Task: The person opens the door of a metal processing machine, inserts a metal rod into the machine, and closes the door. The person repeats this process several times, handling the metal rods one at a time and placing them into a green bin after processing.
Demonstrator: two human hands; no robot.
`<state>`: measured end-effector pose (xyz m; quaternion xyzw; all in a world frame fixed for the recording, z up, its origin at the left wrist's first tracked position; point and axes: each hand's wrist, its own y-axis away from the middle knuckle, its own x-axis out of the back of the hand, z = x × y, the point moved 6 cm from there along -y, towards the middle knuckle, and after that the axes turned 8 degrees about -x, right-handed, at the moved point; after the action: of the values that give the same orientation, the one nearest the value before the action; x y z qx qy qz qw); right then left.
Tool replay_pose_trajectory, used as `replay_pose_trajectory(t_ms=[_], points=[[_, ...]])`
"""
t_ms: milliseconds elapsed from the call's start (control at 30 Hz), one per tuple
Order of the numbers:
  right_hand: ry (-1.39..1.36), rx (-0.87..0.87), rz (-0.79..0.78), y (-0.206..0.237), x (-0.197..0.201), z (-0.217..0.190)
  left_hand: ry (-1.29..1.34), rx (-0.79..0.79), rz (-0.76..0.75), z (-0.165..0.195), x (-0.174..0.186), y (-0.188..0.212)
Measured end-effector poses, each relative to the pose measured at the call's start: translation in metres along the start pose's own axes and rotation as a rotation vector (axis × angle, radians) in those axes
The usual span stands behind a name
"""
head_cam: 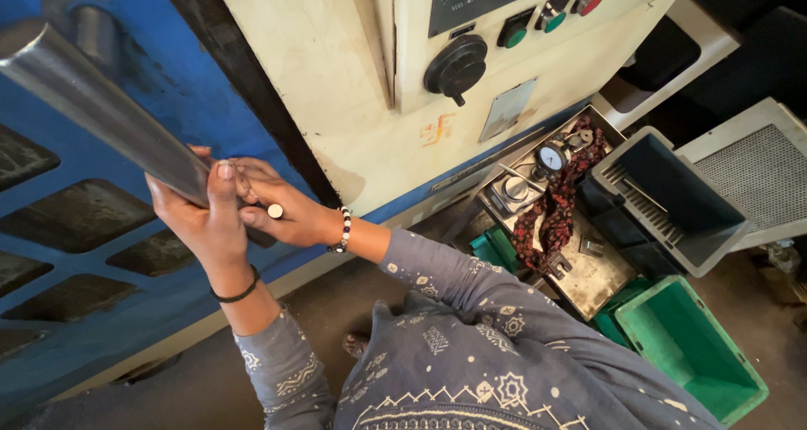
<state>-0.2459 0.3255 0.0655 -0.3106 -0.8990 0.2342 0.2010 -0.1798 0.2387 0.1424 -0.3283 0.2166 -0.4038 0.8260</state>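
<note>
We hold the long steel bar (92, 102) with both hands, left hand (197, 220) and right hand (282, 211) gripping its near end, bar slanting up-left from our fingers (225, 182).

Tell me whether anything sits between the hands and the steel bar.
Nothing visible does. The left hand wraps the near end of the steel bar from below, and the right hand presses against the same end, fingers touching it directly.
</note>
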Motion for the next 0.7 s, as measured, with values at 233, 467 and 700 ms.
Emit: replay_pose_trajectory(t_ms=[233, 467, 700], points=[[0.023, 0.001, 0.0, 0.0, -0.0002, 0.0001, -0.004, -0.016, -0.008, -0.002, 0.0014, 0.0007], [0.013, 0.008, 0.009, 0.0007, -0.0004, 0.0039, 0.018, 0.033, 0.005, -0.0013, 0.0001, -0.0009], [0.021, -0.003, 0.001, 0.0003, -0.0015, 0.0049, 0.043, 0.019, 0.008, 0.0018, -0.0014, -0.0012]])
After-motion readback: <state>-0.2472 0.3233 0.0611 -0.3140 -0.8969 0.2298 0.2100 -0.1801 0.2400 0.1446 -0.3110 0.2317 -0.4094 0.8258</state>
